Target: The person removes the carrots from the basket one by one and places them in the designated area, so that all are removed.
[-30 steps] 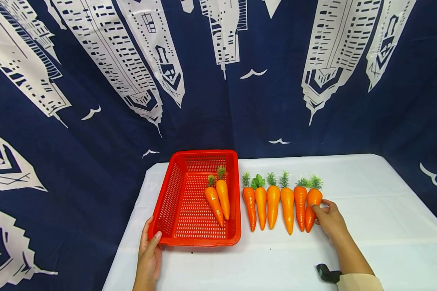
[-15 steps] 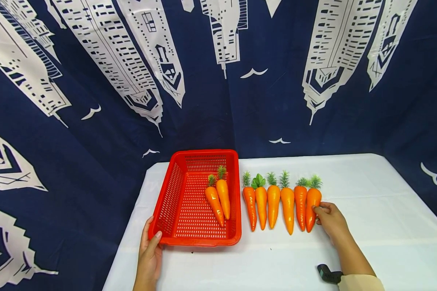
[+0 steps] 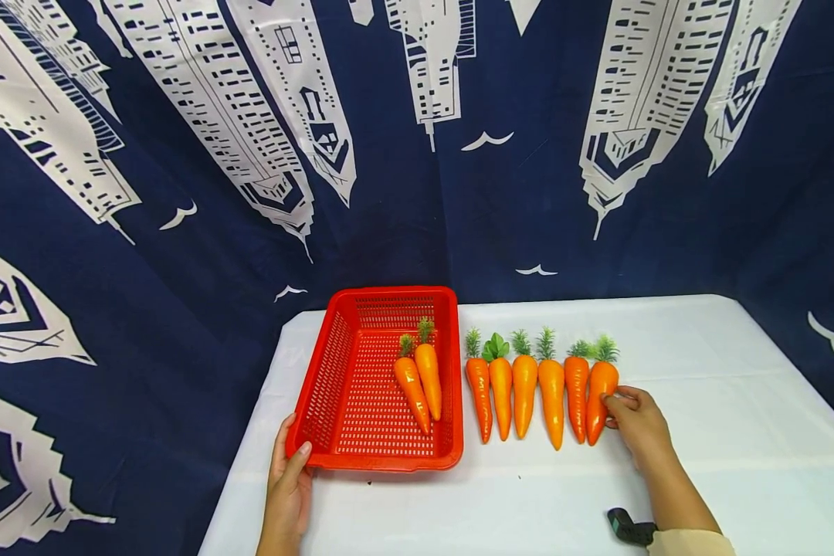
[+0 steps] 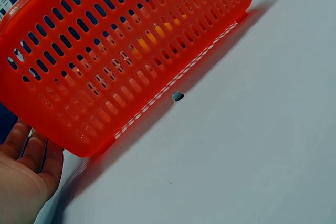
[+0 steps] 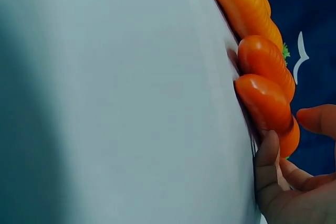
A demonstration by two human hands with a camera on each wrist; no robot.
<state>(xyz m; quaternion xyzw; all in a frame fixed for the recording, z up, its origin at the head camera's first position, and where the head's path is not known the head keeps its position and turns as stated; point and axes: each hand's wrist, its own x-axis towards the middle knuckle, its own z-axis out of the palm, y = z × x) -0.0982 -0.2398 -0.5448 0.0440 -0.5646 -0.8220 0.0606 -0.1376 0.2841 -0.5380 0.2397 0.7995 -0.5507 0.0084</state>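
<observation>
My left hand (image 3: 288, 490) grips the near left corner of a red perforated plastic basket (image 3: 452, 455), thumb on the rim and fingers along its outer side. In the left wrist view the basket wall (image 4: 131, 51) slants above the tabletop. Two carrots (image 3: 427, 378) with green tops lie in its right half. Several more stand in a row to its right. At the row's right end lies an orange-red carrot (image 3: 601, 386), with my right hand (image 3: 641, 425) beside it. In the right wrist view my thumb touches this carrot (image 5: 262, 100); my index finger is apart from it.
The tabletop has a white cloth (image 3: 528, 510). A dark blue curtain (image 3: 403, 216) with white buildings hangs behind it. Left of the right-end carrot lies another orange-red carrot (image 3: 577, 394), close against it. A black device (image 3: 628, 527) is at my right wrist.
My right hand has shifted slightly right relative to the right-end carrot, which straightened a little against its neighbour. The left hand and the basket stay where they were.
</observation>
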